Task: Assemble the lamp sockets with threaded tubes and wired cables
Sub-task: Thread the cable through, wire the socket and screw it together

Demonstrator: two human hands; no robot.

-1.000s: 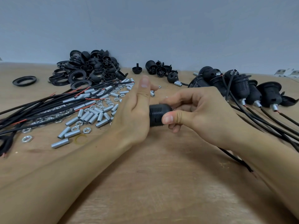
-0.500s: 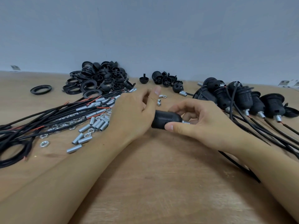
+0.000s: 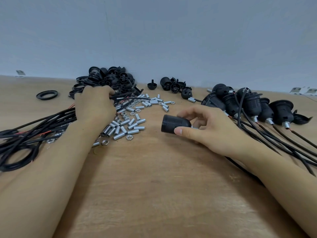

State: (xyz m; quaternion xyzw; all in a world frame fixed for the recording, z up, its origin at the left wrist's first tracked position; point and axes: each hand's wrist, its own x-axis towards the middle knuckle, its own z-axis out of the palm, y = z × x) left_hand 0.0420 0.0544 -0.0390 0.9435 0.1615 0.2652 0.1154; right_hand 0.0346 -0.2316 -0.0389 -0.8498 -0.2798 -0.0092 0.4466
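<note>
We see the black lamp socket point(image 3: 175, 124) just right of the table's centre, lying with its long axis roughly level, its open ribbed mouth pointing to nine o'clock and a short silver tube end showing at its three o'clock side. Our right hand point(image 3: 208, 130) pinches it between thumb and curled fingers, while our left hand point(image 3: 95, 104), at ten o'clock, curls down onto the black cables point(image 3: 34, 127) beside the scattered threaded tubes point(image 3: 127, 124); whether it grips one we cannot tell. Bare wooden table point(image 3: 154, 186) lies open toward six o'clock, with finished sockets point(image 3: 248, 103) crowding two o'clock.
</note>
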